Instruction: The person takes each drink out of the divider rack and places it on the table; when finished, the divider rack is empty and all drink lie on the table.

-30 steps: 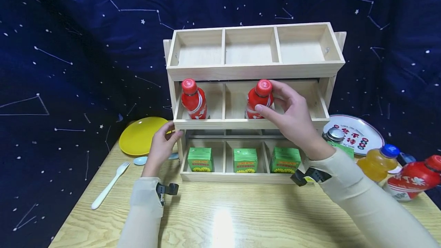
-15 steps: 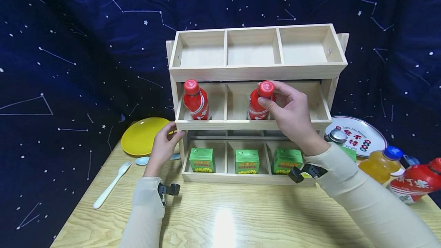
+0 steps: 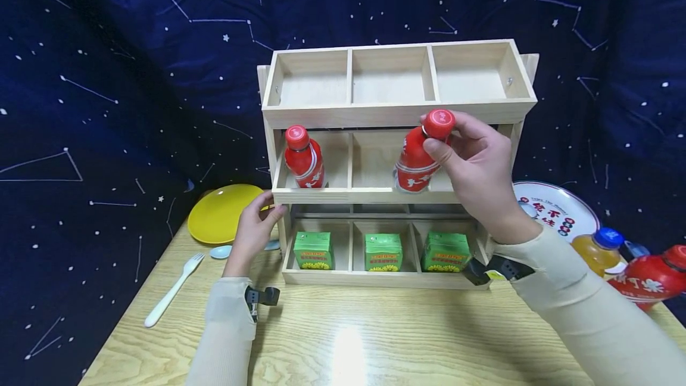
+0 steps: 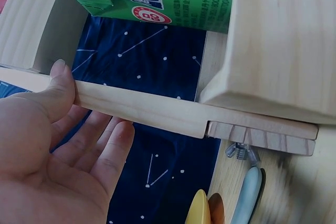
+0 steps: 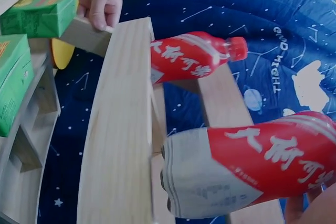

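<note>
Wooden table (image 3: 343, 338), shelf rack (image 3: 396, 113), yellow plate (image 3: 220, 212)

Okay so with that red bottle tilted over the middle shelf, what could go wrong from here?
The right hand pinches the red bottle high up near its cap, tilted, with its base over the middle shelf's front rail. It might swing or slip from that grip. Its cap sits close under the top tray, so it could knock there. The left hand only touches the rack's left corner, so a bump may shift the rack and the other red bottle.
</note>
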{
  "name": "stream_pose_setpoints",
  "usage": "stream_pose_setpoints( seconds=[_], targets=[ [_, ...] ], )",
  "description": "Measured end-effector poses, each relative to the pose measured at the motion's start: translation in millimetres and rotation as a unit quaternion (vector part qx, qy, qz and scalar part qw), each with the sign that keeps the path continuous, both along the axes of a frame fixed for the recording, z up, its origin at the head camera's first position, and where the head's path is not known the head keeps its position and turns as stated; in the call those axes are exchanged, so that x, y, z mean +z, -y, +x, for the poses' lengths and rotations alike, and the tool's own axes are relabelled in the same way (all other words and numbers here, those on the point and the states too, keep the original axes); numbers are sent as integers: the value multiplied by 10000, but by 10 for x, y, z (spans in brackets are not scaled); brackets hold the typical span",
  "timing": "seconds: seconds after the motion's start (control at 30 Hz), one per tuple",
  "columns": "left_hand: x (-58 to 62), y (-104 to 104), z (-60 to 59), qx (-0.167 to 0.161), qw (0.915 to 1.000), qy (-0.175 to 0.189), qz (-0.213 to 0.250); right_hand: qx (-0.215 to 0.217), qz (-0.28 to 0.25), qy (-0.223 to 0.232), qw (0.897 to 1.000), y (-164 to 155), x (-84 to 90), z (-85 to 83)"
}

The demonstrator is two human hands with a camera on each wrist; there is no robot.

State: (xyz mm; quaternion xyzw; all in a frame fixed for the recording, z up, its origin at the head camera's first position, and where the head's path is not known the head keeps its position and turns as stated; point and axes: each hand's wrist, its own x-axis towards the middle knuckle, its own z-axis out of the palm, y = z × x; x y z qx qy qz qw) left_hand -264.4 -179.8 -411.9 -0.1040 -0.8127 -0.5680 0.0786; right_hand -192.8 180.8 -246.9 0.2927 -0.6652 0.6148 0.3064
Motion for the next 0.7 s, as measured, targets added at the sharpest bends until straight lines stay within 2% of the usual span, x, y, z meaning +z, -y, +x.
stream_pose_setpoints(
  seconds=[0.1,0.33,0.5,0.57,0.7],
  targets=[
    [2,0,6,2,10000,-13,-7,54,32,153,9999,-37,13,114],
    [342,-116,244,-50,9999,94,-87,348,-53,597,9976,-168,-97,367],
    [285,-105,206,-48,9999,-3,-110,326,71,873,9956,-288,-202,520],
    [204,-78,145,-31,10000,7,-58,335,77,920,9952,-340,-241,572],
    [49,-27,32,3,10000,24,-10,37,167,1124,9935,-460,-323,682]
  ],
)
